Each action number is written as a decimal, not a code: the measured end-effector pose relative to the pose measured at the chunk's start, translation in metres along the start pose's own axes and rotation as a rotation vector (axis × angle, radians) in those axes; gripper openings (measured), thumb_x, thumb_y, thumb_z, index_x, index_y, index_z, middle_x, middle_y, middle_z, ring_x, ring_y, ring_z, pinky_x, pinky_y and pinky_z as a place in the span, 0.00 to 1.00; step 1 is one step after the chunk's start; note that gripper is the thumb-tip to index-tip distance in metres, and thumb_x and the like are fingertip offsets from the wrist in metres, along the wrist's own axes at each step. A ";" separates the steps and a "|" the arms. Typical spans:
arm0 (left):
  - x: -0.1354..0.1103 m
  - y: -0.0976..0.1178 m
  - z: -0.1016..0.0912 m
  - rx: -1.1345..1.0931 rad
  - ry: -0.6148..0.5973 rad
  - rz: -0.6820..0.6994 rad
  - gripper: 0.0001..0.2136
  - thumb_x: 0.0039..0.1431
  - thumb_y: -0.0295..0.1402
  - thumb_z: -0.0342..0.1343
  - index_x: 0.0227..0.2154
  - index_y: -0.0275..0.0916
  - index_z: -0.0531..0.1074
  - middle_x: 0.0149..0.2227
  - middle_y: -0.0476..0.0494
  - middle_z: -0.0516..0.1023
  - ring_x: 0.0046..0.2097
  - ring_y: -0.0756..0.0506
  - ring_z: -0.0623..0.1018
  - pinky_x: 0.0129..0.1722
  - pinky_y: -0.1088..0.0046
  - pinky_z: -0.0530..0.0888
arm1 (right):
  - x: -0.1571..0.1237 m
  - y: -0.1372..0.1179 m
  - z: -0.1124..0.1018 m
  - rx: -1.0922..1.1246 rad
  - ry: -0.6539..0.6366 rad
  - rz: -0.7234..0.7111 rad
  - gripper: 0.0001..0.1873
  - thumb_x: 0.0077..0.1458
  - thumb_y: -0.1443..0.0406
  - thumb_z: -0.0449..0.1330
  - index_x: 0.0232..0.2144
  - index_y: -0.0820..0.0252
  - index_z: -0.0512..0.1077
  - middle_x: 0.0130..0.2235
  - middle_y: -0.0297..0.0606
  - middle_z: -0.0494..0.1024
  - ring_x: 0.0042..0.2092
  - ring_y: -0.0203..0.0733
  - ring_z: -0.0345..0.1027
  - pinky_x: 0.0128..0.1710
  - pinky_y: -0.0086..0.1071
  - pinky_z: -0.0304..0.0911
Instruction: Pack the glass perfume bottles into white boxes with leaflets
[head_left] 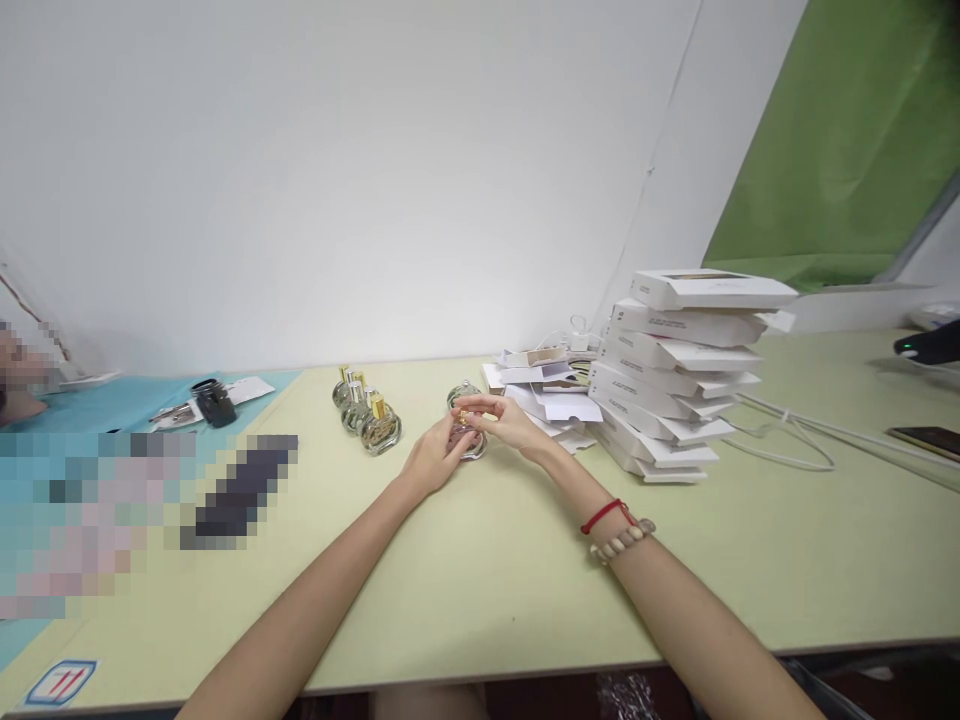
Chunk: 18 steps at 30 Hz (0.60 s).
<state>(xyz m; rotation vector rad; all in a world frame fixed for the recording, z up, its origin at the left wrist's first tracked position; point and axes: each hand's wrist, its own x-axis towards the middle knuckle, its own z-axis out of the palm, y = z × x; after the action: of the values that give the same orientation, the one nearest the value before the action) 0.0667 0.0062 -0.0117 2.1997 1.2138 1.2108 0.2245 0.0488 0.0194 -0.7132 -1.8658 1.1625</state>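
Observation:
My left hand (435, 455) is curled around the side of a small rounded glass bottle (472, 451), which looks like a perfume bottle. It rests on the table. Over its gold neck (463, 417) bends my right hand (510, 425), with its fingertips close together at the top. My fingers cover much of the bottle. Just behind stands a similar glass bottle (463, 390) with a silvery top. To the left, several glass bottles (381, 430) with gold caps are lined up in a row.
White flat boxes (675, 380) are stacked high on the right, beside loose open cartons (544, 385). White cables (787, 425) and a phone (926, 440) lie farther right. On the left are a dark jar (214, 402), a blue cover (142, 392) and a blurred-out person.

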 end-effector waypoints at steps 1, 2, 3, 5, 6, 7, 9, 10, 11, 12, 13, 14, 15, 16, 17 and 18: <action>0.000 0.000 0.000 0.021 0.007 0.004 0.16 0.58 0.40 0.45 0.47 0.42 0.62 0.40 0.44 0.74 0.41 0.46 0.74 0.39 0.70 0.69 | 0.000 -0.001 -0.001 0.012 -0.010 0.003 0.23 0.45 0.59 0.61 0.45 0.57 0.69 0.44 0.42 0.74 0.46 0.43 0.67 0.38 0.32 0.66; 0.000 0.000 0.000 0.051 0.019 0.007 0.14 0.57 0.40 0.45 0.45 0.42 0.63 0.39 0.45 0.74 0.40 0.46 0.74 0.38 0.70 0.69 | 0.000 -0.002 -0.002 0.023 -0.006 0.001 0.24 0.45 0.59 0.61 0.47 0.56 0.68 0.45 0.42 0.74 0.46 0.42 0.67 0.36 0.30 0.66; 0.000 -0.001 -0.001 0.090 0.036 0.009 0.13 0.57 0.40 0.45 0.42 0.41 0.64 0.38 0.45 0.74 0.38 0.46 0.73 0.37 0.71 0.68 | 0.000 -0.003 -0.004 0.033 0.021 -0.006 0.26 0.46 0.59 0.61 0.49 0.55 0.66 0.47 0.41 0.73 0.45 0.40 0.67 0.33 0.28 0.66; -0.001 -0.002 -0.001 0.180 0.079 0.015 0.11 0.57 0.40 0.46 0.37 0.41 0.65 0.35 0.45 0.74 0.36 0.46 0.73 0.37 0.71 0.67 | 0.001 -0.004 -0.008 0.042 0.168 -0.018 0.25 0.47 0.57 0.58 0.49 0.53 0.65 0.48 0.40 0.72 0.42 0.37 0.67 0.26 0.23 0.61; -0.001 -0.003 -0.002 0.221 0.105 0.015 0.10 0.56 0.40 0.46 0.35 0.40 0.66 0.34 0.45 0.73 0.36 0.46 0.72 0.36 0.71 0.67 | 0.002 -0.004 -0.010 0.043 0.269 -0.013 0.24 0.48 0.56 0.57 0.49 0.53 0.66 0.48 0.40 0.72 0.39 0.36 0.67 0.22 0.22 0.58; -0.001 -0.004 -0.002 0.254 0.131 0.010 0.09 0.56 0.39 0.46 0.33 0.40 0.65 0.33 0.45 0.73 0.35 0.46 0.72 0.36 0.71 0.66 | 0.003 -0.003 -0.012 0.044 0.366 -0.001 0.24 0.48 0.55 0.57 0.48 0.54 0.67 0.48 0.41 0.72 0.37 0.35 0.67 0.20 0.21 0.55; -0.001 -0.006 -0.003 0.283 0.171 -0.014 0.08 0.55 0.38 0.47 0.33 0.40 0.65 0.32 0.46 0.72 0.35 0.47 0.71 0.35 0.72 0.66 | 0.005 -0.001 -0.015 0.037 0.501 0.032 0.25 0.46 0.54 0.57 0.46 0.57 0.68 0.45 0.42 0.73 0.35 0.35 0.67 0.18 0.22 0.52; -0.001 -0.006 -0.004 0.277 0.187 -0.026 0.08 0.54 0.37 0.47 0.34 0.40 0.64 0.33 0.46 0.72 0.35 0.47 0.71 0.35 0.72 0.66 | 0.005 0.001 -0.015 0.029 0.534 0.048 0.25 0.45 0.54 0.58 0.45 0.59 0.69 0.44 0.43 0.74 0.35 0.36 0.67 0.18 0.22 0.52; -0.001 -0.006 -0.004 0.260 0.199 -0.034 0.09 0.53 0.37 0.48 0.36 0.40 0.64 0.34 0.47 0.71 0.34 0.48 0.71 0.35 0.72 0.66 | 0.006 0.002 -0.015 0.019 0.549 0.061 0.25 0.44 0.54 0.59 0.44 0.60 0.69 0.42 0.44 0.75 0.35 0.37 0.67 0.19 0.22 0.52; -0.001 -0.006 -0.004 0.233 0.209 -0.034 0.11 0.53 0.37 0.48 0.38 0.41 0.63 0.35 0.47 0.71 0.34 0.48 0.71 0.35 0.73 0.67 | 0.006 0.004 -0.014 0.009 0.553 0.069 0.25 0.43 0.54 0.59 0.43 0.61 0.70 0.41 0.44 0.75 0.35 0.37 0.67 0.20 0.23 0.53; -0.001 -0.005 -0.005 0.201 0.222 -0.027 0.13 0.53 0.38 0.49 0.41 0.41 0.61 0.36 0.47 0.71 0.34 0.49 0.71 0.35 0.73 0.67 | 0.007 0.004 -0.012 -0.001 0.553 0.070 0.25 0.43 0.54 0.60 0.43 0.61 0.70 0.41 0.44 0.75 0.35 0.37 0.67 0.21 0.24 0.55; -0.001 -0.005 -0.005 0.172 0.237 -0.017 0.15 0.53 0.38 0.49 0.43 0.41 0.60 0.37 0.47 0.71 0.34 0.50 0.71 0.36 0.73 0.67 | 0.007 0.004 -0.010 -0.013 0.545 0.063 0.24 0.43 0.54 0.60 0.42 0.61 0.71 0.40 0.44 0.75 0.34 0.37 0.67 0.22 0.25 0.56; -0.001 -0.004 -0.005 0.148 0.250 -0.009 0.17 0.53 0.38 0.50 0.45 0.41 0.59 0.38 0.47 0.70 0.35 0.50 0.72 0.37 0.73 0.67 | 0.006 0.003 -0.007 -0.023 0.531 0.043 0.23 0.43 0.54 0.60 0.41 0.61 0.71 0.40 0.43 0.76 0.34 0.37 0.67 0.25 0.26 0.58; -0.001 -0.003 -0.005 0.128 0.257 -0.005 0.17 0.52 0.38 0.50 0.45 0.41 0.59 0.38 0.46 0.70 0.35 0.50 0.72 0.37 0.73 0.68 | 0.006 0.001 -0.003 -0.035 0.513 0.012 0.22 0.43 0.55 0.60 0.40 0.61 0.72 0.40 0.43 0.76 0.35 0.37 0.68 0.28 0.27 0.60; -0.001 -0.003 -0.005 0.109 0.257 -0.007 0.18 0.52 0.38 0.50 0.46 0.41 0.59 0.38 0.46 0.70 0.35 0.50 0.72 0.38 0.73 0.68 | 0.005 -0.002 0.001 -0.052 0.491 -0.026 0.21 0.44 0.55 0.59 0.38 0.60 0.73 0.40 0.42 0.76 0.36 0.37 0.68 0.31 0.29 0.61; -0.001 -0.002 -0.004 0.090 0.249 -0.013 0.18 0.52 0.38 0.51 0.46 0.41 0.59 0.38 0.46 0.71 0.35 0.50 0.72 0.38 0.73 0.68 | 0.004 -0.005 0.005 -0.078 0.462 -0.063 0.19 0.44 0.55 0.60 0.37 0.60 0.73 0.39 0.41 0.76 0.36 0.37 0.68 0.34 0.30 0.62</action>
<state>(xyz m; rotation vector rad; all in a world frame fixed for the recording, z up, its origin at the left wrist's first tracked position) 0.0617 0.0061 -0.0116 2.1478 1.4007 1.4866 0.2176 0.0478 0.0238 -0.8762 -1.5350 0.8039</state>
